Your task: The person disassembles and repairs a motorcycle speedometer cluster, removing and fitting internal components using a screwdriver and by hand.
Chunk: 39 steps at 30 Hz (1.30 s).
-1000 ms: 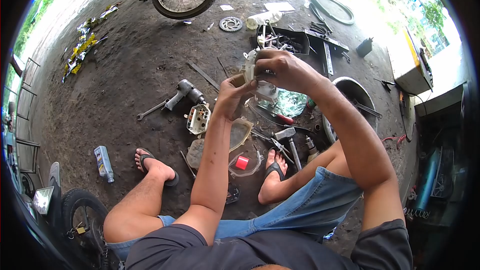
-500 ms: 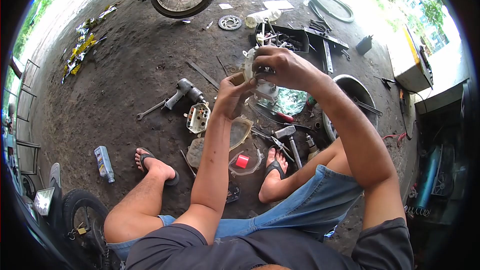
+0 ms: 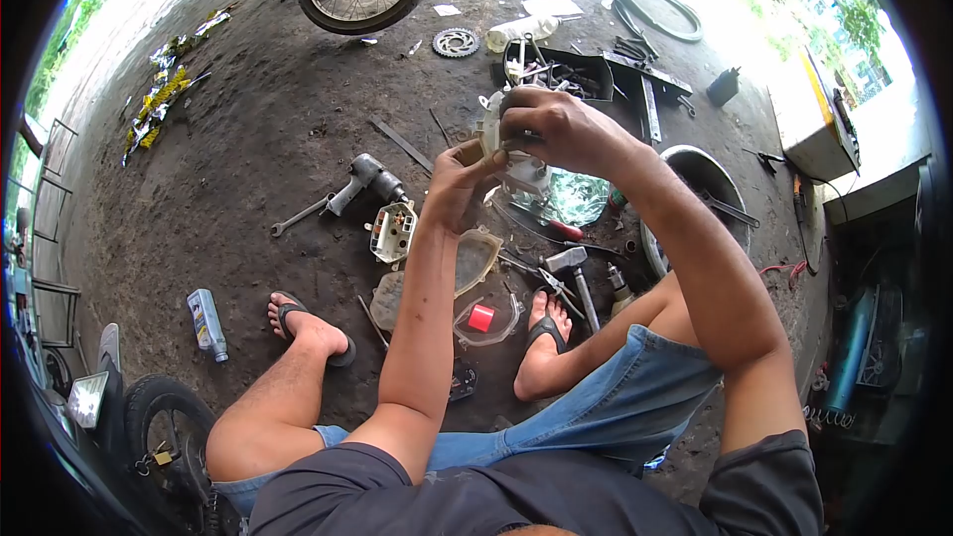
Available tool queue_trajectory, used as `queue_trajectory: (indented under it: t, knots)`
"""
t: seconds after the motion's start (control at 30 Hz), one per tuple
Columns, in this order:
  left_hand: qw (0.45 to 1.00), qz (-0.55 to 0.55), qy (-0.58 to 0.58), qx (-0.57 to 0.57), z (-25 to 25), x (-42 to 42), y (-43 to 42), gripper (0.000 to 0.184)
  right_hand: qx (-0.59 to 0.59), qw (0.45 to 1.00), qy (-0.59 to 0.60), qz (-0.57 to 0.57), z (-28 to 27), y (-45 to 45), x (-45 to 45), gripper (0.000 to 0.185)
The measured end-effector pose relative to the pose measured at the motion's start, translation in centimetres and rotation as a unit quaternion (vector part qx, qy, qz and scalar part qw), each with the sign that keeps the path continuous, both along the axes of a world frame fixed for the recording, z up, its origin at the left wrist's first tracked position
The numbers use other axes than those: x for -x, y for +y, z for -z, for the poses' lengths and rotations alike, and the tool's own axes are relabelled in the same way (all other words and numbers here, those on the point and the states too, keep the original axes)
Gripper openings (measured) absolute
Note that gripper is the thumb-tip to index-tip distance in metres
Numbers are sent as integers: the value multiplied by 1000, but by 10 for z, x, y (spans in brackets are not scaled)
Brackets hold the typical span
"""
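A whitish plastic housing (image 3: 528, 175) is held up in front of me between both hands. My left hand (image 3: 463, 179) grips its left side, thumb pressed against it. From above, my right hand (image 3: 548, 124) closes over the housing's upper part with bent fingers; whether a small part is pinched there is hidden. Below lie another open white housing (image 3: 394, 233), a clear cover (image 3: 477, 263), and a clear ring-like piece with a red object (image 3: 481, 318) inside. A shiny reflective sheet (image 3: 578, 199) lies just beyond the held housing.
An impact wrench (image 3: 365, 182) and a spanner (image 3: 300, 219) lie left; a hammer (image 3: 574, 273) and pliers lie near my right foot. A round basin (image 3: 703, 201) stands right, a tool tray (image 3: 596, 77) ahead. Also around are a bottle (image 3: 206, 326), a sprocket (image 3: 457, 43) and motorcycle wheels.
Both hands keep their hold on the housing, with only slight shifts of the right hand's fingers and a small change in the housing's tilt.
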<state>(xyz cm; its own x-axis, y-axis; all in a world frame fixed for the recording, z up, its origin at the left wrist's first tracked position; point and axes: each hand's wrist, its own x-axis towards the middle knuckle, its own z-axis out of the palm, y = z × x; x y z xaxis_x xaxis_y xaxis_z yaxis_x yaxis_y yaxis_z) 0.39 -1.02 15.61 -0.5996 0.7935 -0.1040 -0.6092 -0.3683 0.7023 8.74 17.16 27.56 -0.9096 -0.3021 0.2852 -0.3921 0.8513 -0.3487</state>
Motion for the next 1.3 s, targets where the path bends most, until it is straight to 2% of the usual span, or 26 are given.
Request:
queue_trajectory:
  t: [0.37,0.43,0.53,0.73,0.8,0.87,1.03,1.1,1.17,1.2,1.3]
  knots:
    - [1000,-6,7,4,-2,0,0,49,17,999,27,9,1,-2,1,19]
    - [1000,-5,3,4,-3,0,-1,49,-1,1000,-15,-19,-2,1,2,20]
    - [1000,4,5,-4,-3,1,-2,47,-21,1000,-15,13,-2,-3,2,20]
    - [1000,-6,22,20,3,5,-3,44,-15,1000,-19,-5,-1,-1,3,22]
    - [1000,10,13,8,9,8,-3,53,-21,1000,-13,8,0,-3,2,22]
    - [1000,10,15,9,14,11,-3,53,-16,1000,19,16,-3,-6,0,19]
    - [1000,5,6,-1,8,6,-4,53,-34,999,-15,8,-3,-5,3,19]
    - [1000,-5,4,-2,10,8,-4,52,-41,999,-16,19,-3,-7,3,19]
    - [1000,-9,7,4,7,6,-2,47,-16,999,42,-6,-2,-8,2,21]
    - [1000,-13,11,11,6,5,-2,41,-15,999,41,-6,0,-7,3,21]
    - [1000,-13,17,10,6,5,-4,41,-52,998,-19,5,3,-5,6,27]
